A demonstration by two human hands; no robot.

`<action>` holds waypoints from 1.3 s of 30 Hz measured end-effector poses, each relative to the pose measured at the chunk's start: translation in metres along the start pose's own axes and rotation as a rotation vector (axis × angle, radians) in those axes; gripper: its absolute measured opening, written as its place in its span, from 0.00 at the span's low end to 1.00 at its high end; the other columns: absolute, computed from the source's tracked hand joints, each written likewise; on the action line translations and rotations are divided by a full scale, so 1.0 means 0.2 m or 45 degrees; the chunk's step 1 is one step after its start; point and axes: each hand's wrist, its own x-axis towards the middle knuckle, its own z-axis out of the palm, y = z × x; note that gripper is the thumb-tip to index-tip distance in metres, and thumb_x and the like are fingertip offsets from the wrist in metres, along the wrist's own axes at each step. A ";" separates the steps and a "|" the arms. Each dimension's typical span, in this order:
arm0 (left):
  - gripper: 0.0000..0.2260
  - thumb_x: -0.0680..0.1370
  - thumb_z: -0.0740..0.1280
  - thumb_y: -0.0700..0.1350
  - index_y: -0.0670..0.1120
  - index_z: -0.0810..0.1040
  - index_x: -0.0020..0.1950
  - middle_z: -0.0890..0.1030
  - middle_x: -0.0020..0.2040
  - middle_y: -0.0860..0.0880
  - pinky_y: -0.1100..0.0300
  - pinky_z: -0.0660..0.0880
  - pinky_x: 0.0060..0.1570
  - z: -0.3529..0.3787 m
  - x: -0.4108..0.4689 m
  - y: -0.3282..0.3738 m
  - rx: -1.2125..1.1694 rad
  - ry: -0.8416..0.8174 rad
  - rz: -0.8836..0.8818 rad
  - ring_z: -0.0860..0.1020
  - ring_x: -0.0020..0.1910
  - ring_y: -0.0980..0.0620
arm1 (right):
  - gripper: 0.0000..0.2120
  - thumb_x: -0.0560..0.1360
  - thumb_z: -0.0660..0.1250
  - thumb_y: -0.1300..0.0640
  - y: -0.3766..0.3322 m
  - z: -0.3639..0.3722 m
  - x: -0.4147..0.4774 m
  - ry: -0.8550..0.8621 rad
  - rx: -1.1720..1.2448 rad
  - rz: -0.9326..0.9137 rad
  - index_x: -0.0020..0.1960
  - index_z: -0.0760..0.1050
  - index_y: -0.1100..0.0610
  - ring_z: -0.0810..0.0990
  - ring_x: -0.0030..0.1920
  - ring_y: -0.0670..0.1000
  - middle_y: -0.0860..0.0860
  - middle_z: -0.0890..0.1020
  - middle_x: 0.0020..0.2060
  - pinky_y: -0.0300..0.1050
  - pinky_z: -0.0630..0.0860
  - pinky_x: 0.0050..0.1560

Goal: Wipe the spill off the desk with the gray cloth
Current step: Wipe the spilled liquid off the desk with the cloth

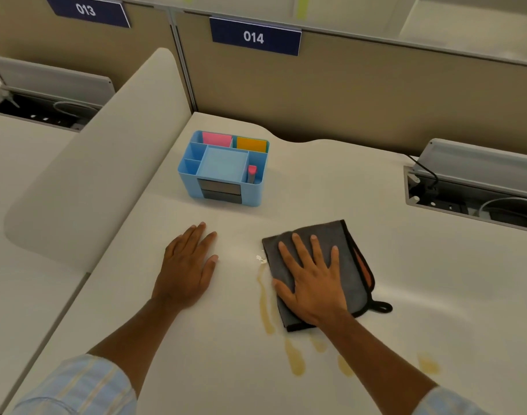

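The white desk (316, 181) fills most of the frame. At upper centre stands a blue organizer (223, 169) holding pink and orange pads in its back compartments and a pink-capped item at right. Right of centre lies the folded gray cloth (343, 253), long axis running up-down, hanging loop at lower right. The right hand (313, 283) presses flat on it, fingers spread. The left hand (187, 265) lies open on bare desk. The yellowish spill (266, 307) streaks just left of and below the cloth.
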 end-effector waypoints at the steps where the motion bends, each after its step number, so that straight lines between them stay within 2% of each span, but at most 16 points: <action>1: 0.27 0.85 0.49 0.59 0.51 0.64 0.82 0.62 0.84 0.47 0.48 0.59 0.81 0.00 0.00 0.00 -0.002 0.000 0.001 0.60 0.84 0.46 | 0.37 0.80 0.45 0.27 0.01 0.01 -0.06 0.002 -0.008 -0.014 0.84 0.46 0.40 0.49 0.84 0.61 0.48 0.52 0.85 0.76 0.48 0.78; 4: 0.27 0.85 0.48 0.59 0.51 0.64 0.82 0.62 0.84 0.47 0.48 0.59 0.81 0.00 0.00 0.00 -0.001 0.008 0.003 0.60 0.84 0.47 | 0.35 0.81 0.46 0.29 0.09 0.02 -0.17 0.004 -0.044 -0.033 0.84 0.46 0.40 0.50 0.85 0.59 0.47 0.52 0.85 0.75 0.51 0.78; 8: 0.27 0.85 0.48 0.58 0.52 0.64 0.82 0.62 0.84 0.47 0.49 0.58 0.81 0.00 0.01 0.00 0.009 0.015 0.011 0.60 0.84 0.47 | 0.34 0.81 0.46 0.30 0.16 -0.02 -0.11 -0.014 -0.030 0.074 0.84 0.44 0.39 0.46 0.85 0.56 0.46 0.49 0.85 0.74 0.46 0.79; 12: 0.26 0.85 0.50 0.57 0.51 0.64 0.82 0.63 0.84 0.47 0.49 0.58 0.81 0.01 0.00 -0.01 0.013 0.025 0.009 0.61 0.83 0.46 | 0.34 0.81 0.40 0.31 0.07 -0.04 0.09 -0.035 -0.013 0.212 0.84 0.44 0.40 0.44 0.85 0.59 0.48 0.48 0.85 0.76 0.42 0.78; 15: 0.26 0.85 0.51 0.56 0.51 0.64 0.82 0.63 0.84 0.47 0.49 0.57 0.81 0.01 0.00 0.00 0.009 0.020 0.009 0.61 0.83 0.46 | 0.33 0.82 0.41 0.33 -0.06 -0.05 0.19 -0.069 0.006 0.249 0.85 0.45 0.41 0.44 0.84 0.62 0.49 0.48 0.85 0.79 0.42 0.76; 22: 0.26 0.84 0.51 0.54 0.51 0.63 0.83 0.61 0.84 0.47 0.48 0.56 0.82 -0.01 0.00 0.00 0.003 -0.017 -0.015 0.59 0.84 0.46 | 0.32 0.82 0.49 0.37 -0.32 -0.01 0.04 -0.067 0.004 0.013 0.84 0.49 0.41 0.47 0.84 0.62 0.49 0.52 0.85 0.79 0.43 0.76; 26: 0.26 0.84 0.51 0.54 0.51 0.63 0.83 0.61 0.84 0.47 0.50 0.54 0.82 -0.01 0.00 0.00 -0.007 -0.022 -0.014 0.59 0.84 0.46 | 0.34 0.80 0.55 0.38 -0.26 0.04 -0.18 -0.039 -0.002 -0.078 0.84 0.51 0.41 0.50 0.84 0.61 0.48 0.53 0.85 0.78 0.50 0.76; 29: 0.26 0.84 0.50 0.54 0.51 0.63 0.83 0.61 0.84 0.48 0.50 0.55 0.82 -0.01 0.00 0.00 -0.018 -0.018 -0.011 0.59 0.84 0.47 | 0.35 0.78 0.56 0.38 -0.15 0.04 -0.26 -0.033 -0.031 -0.027 0.84 0.51 0.40 0.52 0.84 0.59 0.47 0.54 0.85 0.77 0.51 0.76; 32: 0.26 0.84 0.49 0.55 0.51 0.63 0.82 0.62 0.84 0.48 0.50 0.54 0.82 -0.01 0.00 0.00 -0.021 -0.014 -0.013 0.59 0.84 0.47 | 0.33 0.80 0.53 0.38 -0.10 0.01 -0.18 -0.031 -0.038 0.122 0.84 0.53 0.40 0.51 0.84 0.59 0.47 0.55 0.85 0.77 0.48 0.77; 35: 0.26 0.84 0.50 0.55 0.51 0.64 0.82 0.63 0.84 0.47 0.50 0.54 0.81 0.00 0.00 0.00 -0.018 -0.006 -0.009 0.60 0.83 0.46 | 0.33 0.81 0.47 0.36 -0.12 -0.02 -0.02 -0.051 -0.010 0.250 0.84 0.50 0.41 0.48 0.85 0.60 0.49 0.53 0.85 0.79 0.45 0.76; 39: 0.26 0.84 0.49 0.55 0.51 0.63 0.82 0.62 0.84 0.48 0.50 0.55 0.81 0.01 -0.01 -0.01 -0.002 -0.001 -0.015 0.60 0.83 0.46 | 0.33 0.81 0.43 0.36 -0.24 -0.04 0.19 -0.086 0.035 0.253 0.84 0.45 0.41 0.43 0.84 0.62 0.49 0.48 0.85 0.80 0.42 0.75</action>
